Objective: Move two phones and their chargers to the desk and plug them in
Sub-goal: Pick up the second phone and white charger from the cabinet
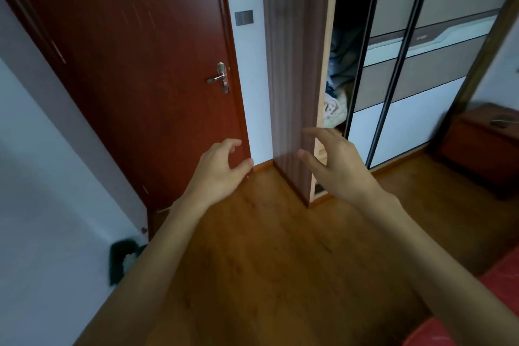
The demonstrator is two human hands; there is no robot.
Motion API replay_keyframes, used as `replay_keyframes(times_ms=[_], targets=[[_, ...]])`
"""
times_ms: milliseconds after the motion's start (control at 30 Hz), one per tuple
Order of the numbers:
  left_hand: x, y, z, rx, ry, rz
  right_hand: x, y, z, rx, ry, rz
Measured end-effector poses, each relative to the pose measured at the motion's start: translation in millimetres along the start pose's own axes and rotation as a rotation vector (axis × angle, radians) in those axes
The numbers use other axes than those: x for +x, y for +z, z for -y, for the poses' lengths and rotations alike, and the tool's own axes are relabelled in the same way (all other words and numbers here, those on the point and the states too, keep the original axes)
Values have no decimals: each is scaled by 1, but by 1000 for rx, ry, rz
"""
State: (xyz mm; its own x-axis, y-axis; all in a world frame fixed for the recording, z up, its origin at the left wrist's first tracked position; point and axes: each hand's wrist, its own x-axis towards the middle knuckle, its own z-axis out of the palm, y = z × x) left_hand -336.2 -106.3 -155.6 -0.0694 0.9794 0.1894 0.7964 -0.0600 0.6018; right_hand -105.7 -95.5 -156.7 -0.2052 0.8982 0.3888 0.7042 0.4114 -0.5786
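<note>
Floor (266, 247): bare wood boards fill the lower view, and both forearms reach out over them.
Door (134, 64): red-brown, closed, handle (220, 78) on its right edge, far left of the wardrobe.
Wardrobe (421, 78): sliding panels pushed right, leaving a dark gap with folded cloth inside; nothing phone-like shows there.
Nightstand (477, 149): at the far right against the wall, well apart from both hands. A small dark item (501, 121) lies on top, too blurred to name.
Bedding (500, 289): red, at the lower right corner.
Left hand (222, 168): raised in front of the door, fingers loosely curled, holding nothing.
Right hand (334, 166): raised before the wardrobe's side panel, fingers relaxed and spread, thumb apart, holding nothing.
Phones, chargers, desk: none plainly in view.
Reading: both hands look free because nothing is collected yet; the task seems to be at its start, and the nightstand is the likeliest place to check first.
</note>
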Motion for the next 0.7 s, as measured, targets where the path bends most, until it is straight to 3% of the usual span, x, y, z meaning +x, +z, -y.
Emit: replay_keyframes(times_ms=[400,700], targets=[[180,62,-5,-70,192,169,119,26,-93,-133,163,-160],[295,149,-52,-73,313,248,185,2,-193,-181,258,-243]])
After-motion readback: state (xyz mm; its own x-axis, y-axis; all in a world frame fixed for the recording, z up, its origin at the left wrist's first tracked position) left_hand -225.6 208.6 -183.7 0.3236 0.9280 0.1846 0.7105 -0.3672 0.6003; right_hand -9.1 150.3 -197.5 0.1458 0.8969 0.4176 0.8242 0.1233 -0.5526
